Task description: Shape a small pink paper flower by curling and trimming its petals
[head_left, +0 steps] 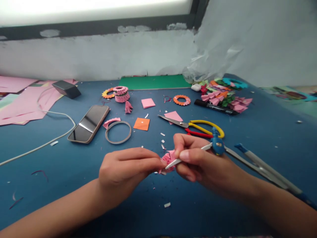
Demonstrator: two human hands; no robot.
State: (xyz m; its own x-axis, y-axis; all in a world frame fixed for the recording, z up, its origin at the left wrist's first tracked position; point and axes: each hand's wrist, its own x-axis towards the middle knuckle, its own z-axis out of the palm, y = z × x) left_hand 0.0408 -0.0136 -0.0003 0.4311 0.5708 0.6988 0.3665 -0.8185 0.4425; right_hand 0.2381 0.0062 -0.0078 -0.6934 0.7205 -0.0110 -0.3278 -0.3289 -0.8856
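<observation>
My left hand (128, 172) pinches a small pink folded-paper piece (170, 156) between thumb and fingers. The piece is crimped, and fingers cover part of it. My right hand (198, 158) is closed around one pale, pointed leg of a drawing compass (218, 145), spread wide at its blue hinge. That leg's tip rests against the folded paper, close to my left fingertips. The other leg stretches back over my right forearm. Just beyond my right hand lie scissors (182, 124) with yellow and red handles.
Orange (142, 124) and pink paper squares (148, 103) lie ahead, near a grey ring (118, 132) and folded-paper rings (182, 100). Left are a phone (89, 124), a cable and a black block (66, 89). A marker (215, 107) lies right, beside paper flowers (218, 96).
</observation>
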